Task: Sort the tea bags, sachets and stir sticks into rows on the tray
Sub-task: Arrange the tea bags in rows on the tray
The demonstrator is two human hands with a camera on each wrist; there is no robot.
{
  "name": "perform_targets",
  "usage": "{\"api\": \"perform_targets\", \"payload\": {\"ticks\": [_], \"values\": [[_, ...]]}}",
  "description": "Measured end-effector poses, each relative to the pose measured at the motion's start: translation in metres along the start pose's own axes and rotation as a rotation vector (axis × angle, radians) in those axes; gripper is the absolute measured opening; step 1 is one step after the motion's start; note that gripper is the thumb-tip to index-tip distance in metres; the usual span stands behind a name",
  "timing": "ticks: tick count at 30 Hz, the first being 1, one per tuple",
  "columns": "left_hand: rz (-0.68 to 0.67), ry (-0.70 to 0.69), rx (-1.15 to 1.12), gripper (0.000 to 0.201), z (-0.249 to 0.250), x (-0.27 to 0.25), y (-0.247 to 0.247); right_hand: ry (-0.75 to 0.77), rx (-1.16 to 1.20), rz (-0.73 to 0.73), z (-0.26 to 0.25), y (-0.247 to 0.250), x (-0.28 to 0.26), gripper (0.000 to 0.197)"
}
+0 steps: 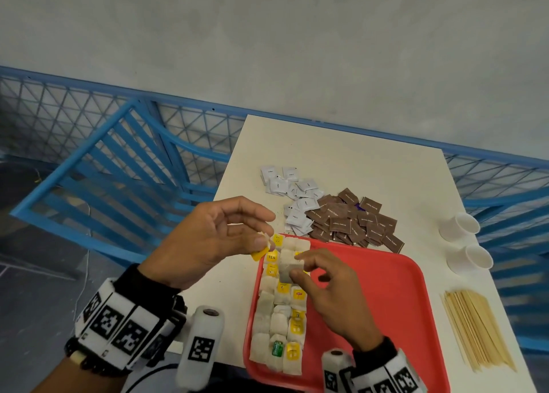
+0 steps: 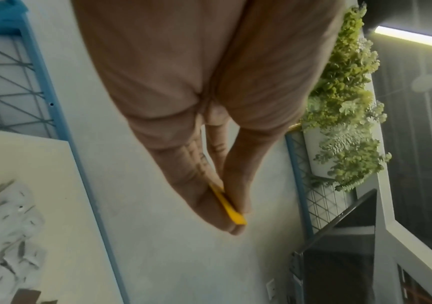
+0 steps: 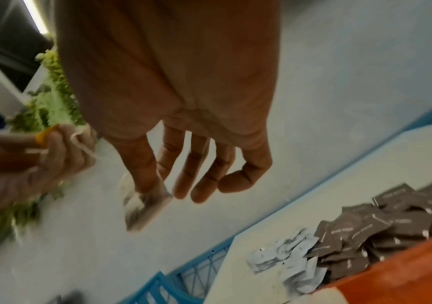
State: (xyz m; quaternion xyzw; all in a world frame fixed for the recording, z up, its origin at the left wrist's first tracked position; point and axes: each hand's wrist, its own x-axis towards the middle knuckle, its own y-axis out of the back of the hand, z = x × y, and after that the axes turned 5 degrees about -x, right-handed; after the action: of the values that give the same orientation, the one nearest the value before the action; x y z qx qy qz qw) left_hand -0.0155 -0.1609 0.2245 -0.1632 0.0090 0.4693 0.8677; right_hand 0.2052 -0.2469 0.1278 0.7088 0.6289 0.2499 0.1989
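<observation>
My right hand [image 1: 298, 266] pinches a tea bag [image 1: 285, 270] between thumb and forefinger, just above the far end of the rows of tea bags [image 1: 279, 318] on the red tray [image 1: 386, 303]. The same bag hangs from those fingers in the right wrist view [image 3: 144, 205]. My left hand [image 1: 266, 241] is raised beside the tray's far left corner and pinches a yellow tag [image 1: 259, 255]; the left wrist view shows the tag [image 2: 231, 209] between the fingertips. White sachets [image 1: 294, 196] and brown sachets [image 1: 353, 223] lie in heaps beyond the tray. Wooden stir sticks [image 1: 475, 330] lie to the right.
Two white paper cups [image 1: 459, 226] [image 1: 471, 259] stand near the table's right edge. A blue railing [image 1: 118, 155] runs behind and to the left of the white table [image 1: 341, 155]. The tray's right half is bare red plastic.
</observation>
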Motion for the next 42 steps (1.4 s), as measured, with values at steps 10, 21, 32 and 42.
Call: {"api": "perform_targets", "payload": {"ticks": [10,21,32,42], "values": [[0.162,-0.001,-0.158,0.038,-0.015,0.009,-0.008,-0.193,0.311,0.083,-0.006,-0.008,0.007,0.006],[0.41,0.315,-0.294,0.024,-0.091,0.016,-0.033,-0.391,0.507,0.043,-0.011,-0.018,0.005,0.008],[0.4,0.307,-0.19,0.025,-0.097,0.019,-0.038,-0.395,0.599,-0.091,-0.008,-0.006,0.005,0.009],[0.368,0.278,0.24,0.007,-0.145,0.021,-0.01,-0.543,0.437,-0.094,0.045,-0.038,-0.011,0.009]]}}
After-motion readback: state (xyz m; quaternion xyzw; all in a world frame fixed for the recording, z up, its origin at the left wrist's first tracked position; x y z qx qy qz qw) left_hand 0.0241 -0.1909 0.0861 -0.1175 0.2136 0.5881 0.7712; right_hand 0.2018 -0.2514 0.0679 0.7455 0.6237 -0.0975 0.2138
